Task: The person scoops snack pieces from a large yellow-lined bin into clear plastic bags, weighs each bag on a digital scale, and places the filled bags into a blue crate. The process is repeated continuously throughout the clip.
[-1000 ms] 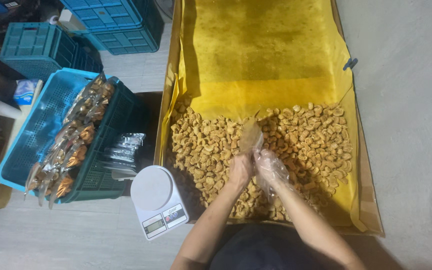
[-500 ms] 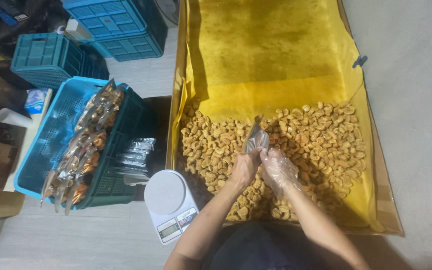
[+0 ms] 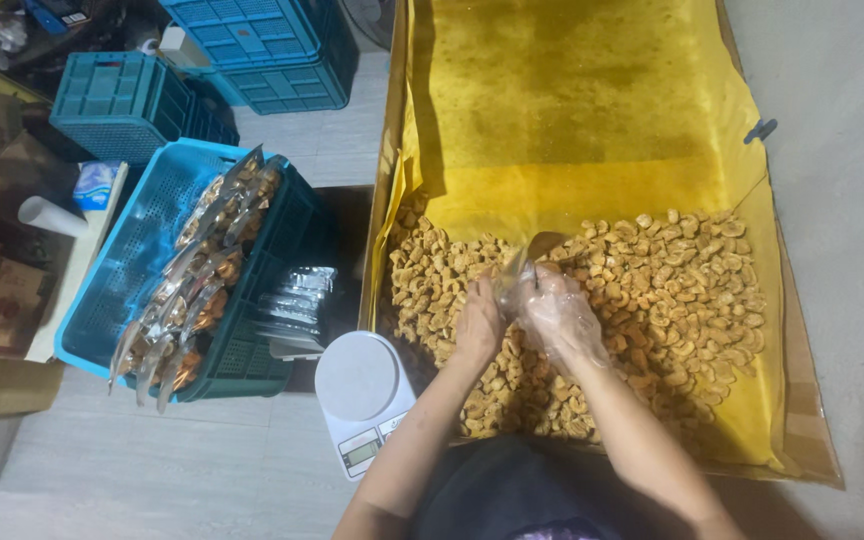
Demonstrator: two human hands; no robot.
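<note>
Fingers of the left hand and the gloved right hand pinch a small clear bag between them, just above the heap of golden snack pieces on yellow paper. Near left sits a white scale; farther left, a blue crate holds filled packets.

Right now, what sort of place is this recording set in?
Probably a small food-packing workroom, perhaps home-run. A big yellow-lined tray holds a heap of fried snacks, a white scale stands beside it, and a crate holds filled bags. Both hands hold a clear bag over the heap.
</note>
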